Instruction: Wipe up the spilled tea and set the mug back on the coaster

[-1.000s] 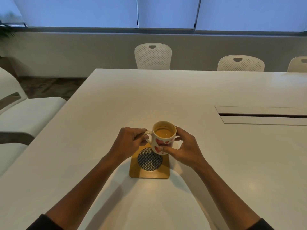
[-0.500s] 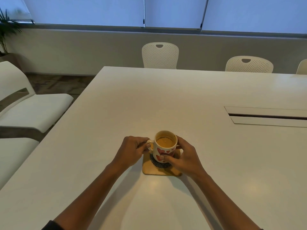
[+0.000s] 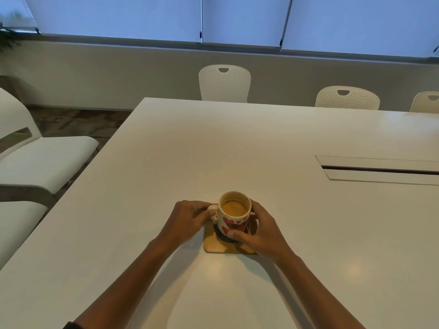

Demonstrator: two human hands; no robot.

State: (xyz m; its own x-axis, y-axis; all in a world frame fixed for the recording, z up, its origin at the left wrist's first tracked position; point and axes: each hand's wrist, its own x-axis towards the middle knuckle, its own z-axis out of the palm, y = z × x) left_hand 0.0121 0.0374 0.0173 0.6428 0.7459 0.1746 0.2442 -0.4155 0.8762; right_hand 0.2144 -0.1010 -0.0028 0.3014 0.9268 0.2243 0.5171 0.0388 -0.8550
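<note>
A white mug [image 3: 234, 216] with red hearts, holding tan tea, stands upright on a square wooden coaster [image 3: 211, 244] with a dark patterned round centre. My left hand [image 3: 187, 222] pinches the mug's handle on the left side. My right hand [image 3: 260, 230] wraps the mug's right side, thumb across the front near its base. The coaster lies on the white table [image 3: 237, 148] near the front middle. No spilled tea or cloth shows on the table.
A recessed cable slot [image 3: 380, 170] is cut into the table at the right. White chairs [image 3: 224, 83] stand along the far edge, and more white chairs [image 3: 45, 157] stand at the left side. Window blinds run along the back wall.
Both hands lowered the mug from just above and behind the coaster onto its dark centre. The camera view shifted slightly.
</note>
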